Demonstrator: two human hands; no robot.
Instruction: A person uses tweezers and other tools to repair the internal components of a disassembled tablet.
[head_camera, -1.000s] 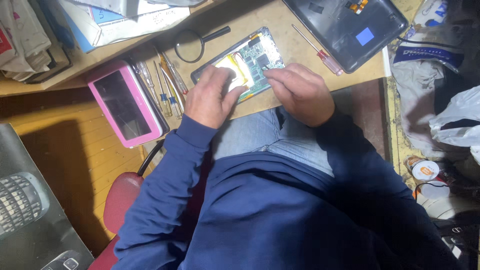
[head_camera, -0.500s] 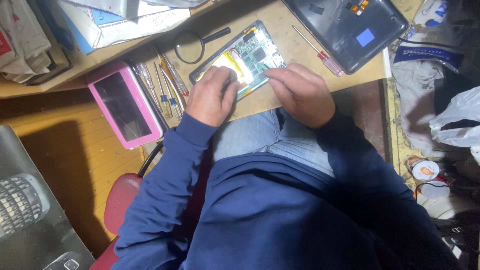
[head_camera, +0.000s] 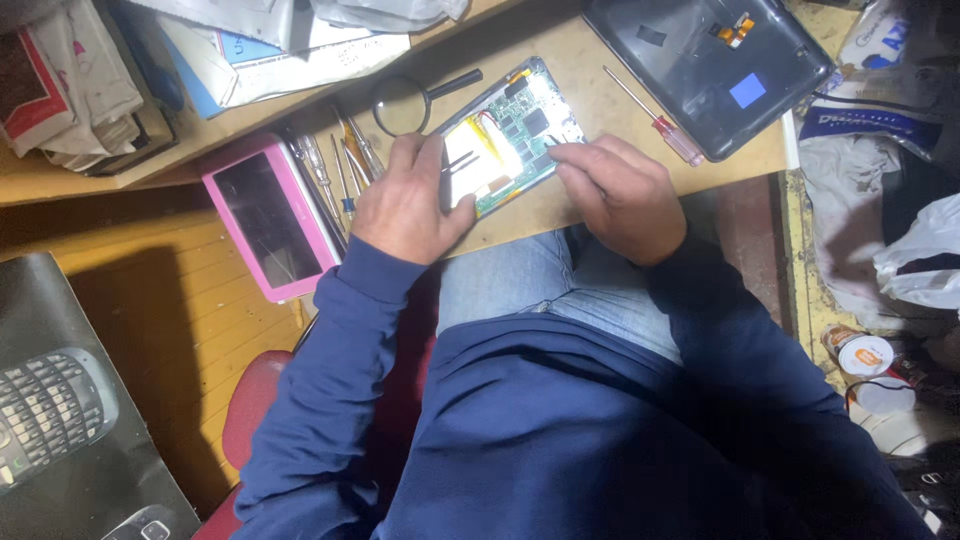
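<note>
Your left hand (head_camera: 408, 205) lies flat on the near-left end of the opened tablet with its green circuit board and pale battery (head_camera: 510, 135), fingers together around thin black tweezers (head_camera: 452, 170); your right hand (head_camera: 615, 195) rests at the tablet's near-right edge, fingers curled on its rim; the tablet lies on the wooden worktop (head_camera: 600, 110), long axis slanting up to the right; beyond it, a black-handled magnifying glass (head_camera: 405, 100); right of it, a red-handled screwdriver (head_camera: 655, 118).

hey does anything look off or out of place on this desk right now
The opened tablet lies with its circuit board and battery bare, its dark back cover set apart. The left hand and right hand rest on it. The pink tablet juts past the desk edge.
</note>
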